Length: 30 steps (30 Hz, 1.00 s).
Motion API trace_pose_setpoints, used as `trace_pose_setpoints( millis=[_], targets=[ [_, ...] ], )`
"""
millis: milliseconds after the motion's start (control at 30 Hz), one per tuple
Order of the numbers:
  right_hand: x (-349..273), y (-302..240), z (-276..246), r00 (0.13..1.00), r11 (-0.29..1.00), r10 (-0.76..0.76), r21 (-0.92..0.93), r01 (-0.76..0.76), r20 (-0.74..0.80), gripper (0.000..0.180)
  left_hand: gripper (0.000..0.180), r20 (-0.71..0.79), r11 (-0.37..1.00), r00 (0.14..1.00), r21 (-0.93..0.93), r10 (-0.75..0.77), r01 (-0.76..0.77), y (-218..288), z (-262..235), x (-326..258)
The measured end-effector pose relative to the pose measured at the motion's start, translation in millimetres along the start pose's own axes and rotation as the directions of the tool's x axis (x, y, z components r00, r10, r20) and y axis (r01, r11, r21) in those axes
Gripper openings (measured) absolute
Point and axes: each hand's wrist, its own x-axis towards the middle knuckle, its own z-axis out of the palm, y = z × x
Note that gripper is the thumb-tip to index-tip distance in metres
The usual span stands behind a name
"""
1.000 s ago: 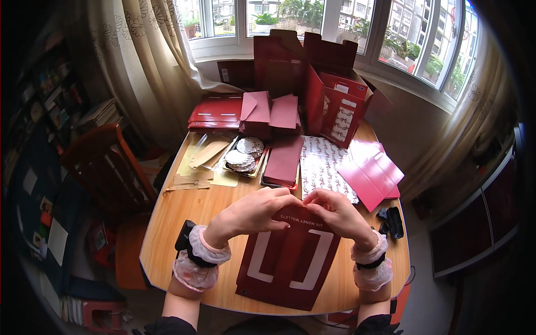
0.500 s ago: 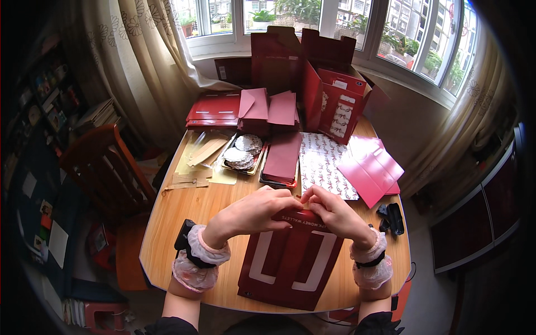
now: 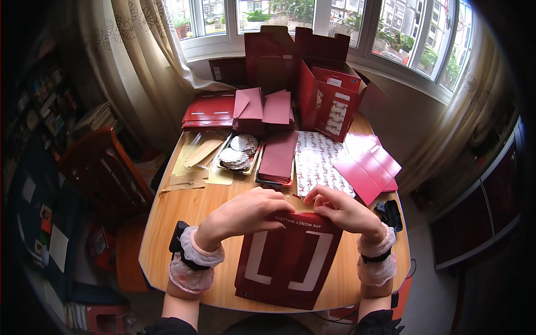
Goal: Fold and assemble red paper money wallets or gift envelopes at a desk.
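Observation:
A dark red cardboard sleeve point(image 3: 287, 261) with two white bracket-shaped panels stands tilted at the table's near edge. Its top edge is between my hands. On the left part of that edge, my left hand point(image 3: 245, 215) pinches it, thumb in front and fingers bent over behind. My right hand point(image 3: 345, 211) is closed at the right part of the edge, with its thumb and forefinger pressed there. The fingertips behind the sleeve are partly hidden. Both wrists wear pale ruffled bands with black straps.
Beyond my hands lie a patterned sheet point(image 3: 319, 162), pink folded cards point(image 3: 368, 167), a tray of dark pink envelopes point(image 3: 278, 156) and round patterned pieces point(image 3: 237, 156). Farther back are flat red sleeves point(image 3: 209, 109) and an open red carton point(image 3: 329, 106). A wooden chair point(image 3: 106, 173) stands left.
My hands have spread slightly apart along the top edge, the left one leftward and the right one rightward. The sleeve stays nearly in place. The whole view has shifted a little.

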Motion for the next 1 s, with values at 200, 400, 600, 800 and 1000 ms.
trace_pose_setpoints(
  millis=[200,400,600,800,1000],
  targets=[
    [1,2,-7,0.998,0.992,-0.033,0.121,0.026,0.052,0.019,0.033,-0.066,1.000,0.998,0.024,-0.011,0.013,1,-8,-6],
    [4,7,-12,0.989,0.918,-0.065,0.396,0.006,0.136,0.019,0.034,-0.094,0.999,0.995,0.041,-0.031,0.035,2,-14,-9],
    [3,4,-14,0.990,0.931,-0.060,0.366,0.010,0.124,0.023,0.036,-0.130,0.997,0.991,0.069,-0.027,0.036,1,-16,-13],
    [1,-3,-7,0.983,0.937,-0.182,0.299,0.180,-0.021,0.025,0.039,-0.169,0.996,0.984,0.066,-0.049,0.061,-4,-22,-16],
    [-3,-22,8,0.961,0.982,-0.185,-0.001,0.188,-0.206,0.038,0.039,-0.167,0.997,0.984,0.027,-0.064,0.070,-7,-23,-18]
  ],
)
